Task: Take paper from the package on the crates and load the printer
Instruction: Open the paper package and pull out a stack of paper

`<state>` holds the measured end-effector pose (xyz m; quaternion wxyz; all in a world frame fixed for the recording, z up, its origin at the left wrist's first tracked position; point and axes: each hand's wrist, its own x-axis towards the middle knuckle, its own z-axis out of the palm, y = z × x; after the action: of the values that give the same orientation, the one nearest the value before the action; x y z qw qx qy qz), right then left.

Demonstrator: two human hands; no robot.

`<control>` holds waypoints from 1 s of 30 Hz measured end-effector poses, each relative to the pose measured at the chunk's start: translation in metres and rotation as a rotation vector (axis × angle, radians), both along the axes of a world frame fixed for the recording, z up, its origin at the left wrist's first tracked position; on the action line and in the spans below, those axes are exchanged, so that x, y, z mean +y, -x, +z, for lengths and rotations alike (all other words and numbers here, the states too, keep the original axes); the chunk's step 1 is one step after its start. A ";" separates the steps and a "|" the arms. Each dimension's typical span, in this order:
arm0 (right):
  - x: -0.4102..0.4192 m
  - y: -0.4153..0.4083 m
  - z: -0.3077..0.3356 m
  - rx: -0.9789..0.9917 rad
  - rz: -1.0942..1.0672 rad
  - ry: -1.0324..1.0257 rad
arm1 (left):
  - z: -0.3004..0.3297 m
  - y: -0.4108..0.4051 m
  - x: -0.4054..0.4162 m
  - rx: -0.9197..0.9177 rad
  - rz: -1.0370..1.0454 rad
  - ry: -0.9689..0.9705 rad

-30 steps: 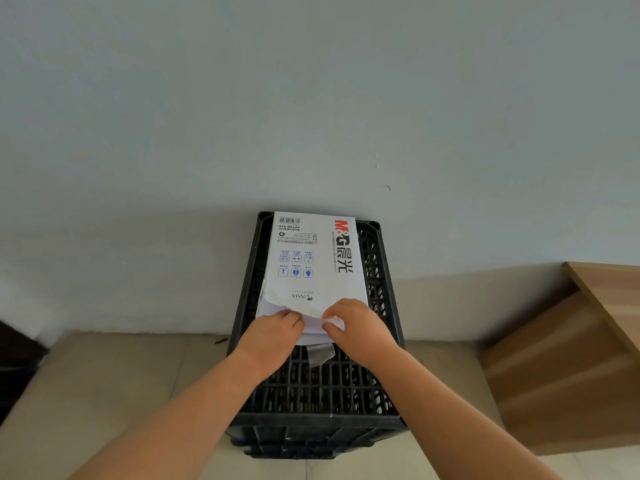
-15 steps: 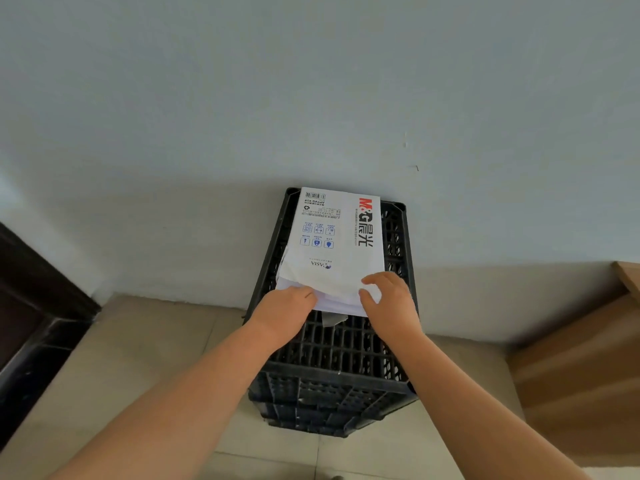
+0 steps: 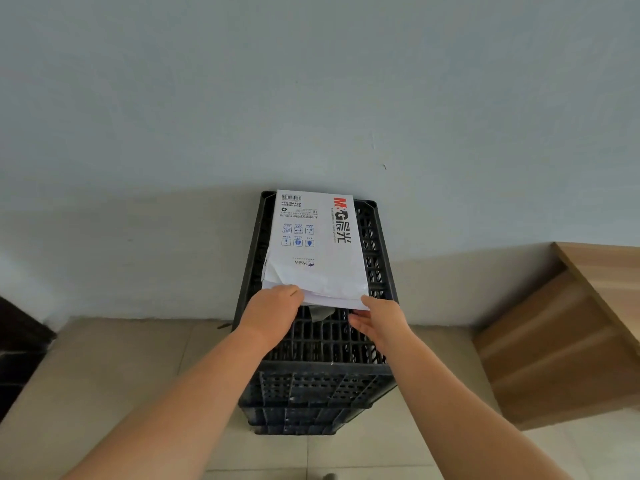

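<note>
Working at the torn near end of the paper package (image 3: 317, 247) lying on the black crates (image 3: 322, 344), left hand (image 3: 273, 311) pinching sheets, right hand (image 3: 379, 318) opening beside its edge; no paper extracted, printer loading remaining, printer unseen.

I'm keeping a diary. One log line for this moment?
stage: taking paper | left hand: on open end of white paper package | right hand: at sheet corner | package: on black plastic crates

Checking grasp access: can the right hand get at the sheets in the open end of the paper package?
Probably yes. The right hand is already at the near right corner of the paper package, whose torn end faces the person; the left hand covers only the left corner.
</note>
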<state>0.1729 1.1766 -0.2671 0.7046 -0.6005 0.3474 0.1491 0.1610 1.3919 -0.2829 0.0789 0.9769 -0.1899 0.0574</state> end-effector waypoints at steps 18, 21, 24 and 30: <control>0.001 0.001 -0.004 0.036 -0.088 -0.136 | -0.009 -0.008 0.003 -0.082 -0.075 -0.165; 0.001 0.001 -0.008 0.029 -0.088 -0.152 | -0.012 -0.012 0.003 -0.082 -0.062 -0.187; -0.001 0.001 -0.013 0.022 -0.082 -0.165 | -0.013 -0.011 0.001 -0.089 -0.066 -0.169; -0.009 0.006 -0.011 0.039 -0.031 -0.133 | -0.014 -0.003 0.001 -0.149 -0.057 -0.111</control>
<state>0.1664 1.1676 -0.2782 0.7382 -0.5440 0.3596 0.1726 0.1637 1.3932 -0.2971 0.0119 0.9671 -0.2258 0.1169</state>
